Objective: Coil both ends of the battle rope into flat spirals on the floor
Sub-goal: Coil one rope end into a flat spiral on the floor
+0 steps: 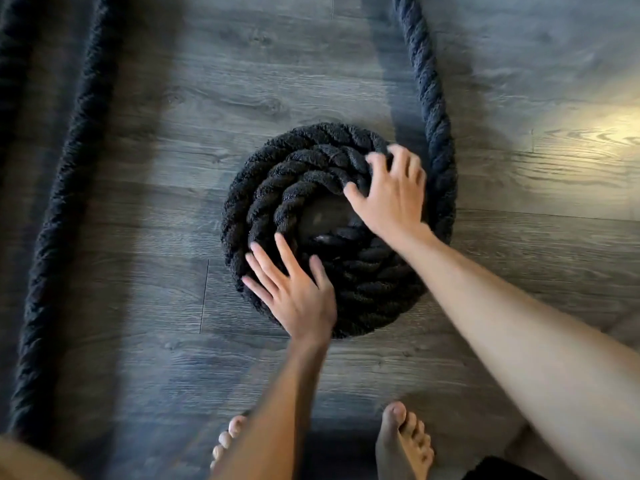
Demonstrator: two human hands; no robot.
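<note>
Battle rope [434, 98], thick and dark, lies on the grey wood-look floor [173, 375], one end wound into a flat spiral [277, 174] of several turns at the centre. The left hand [294, 289] rests flat, fingers spread, on the spiral's near-left rim. The right hand [388, 195], fingers curled, presses the far-right turns. A second length of rope [65, 188] runs along the left. Two bare feet [401, 441] stand just below.
</note>
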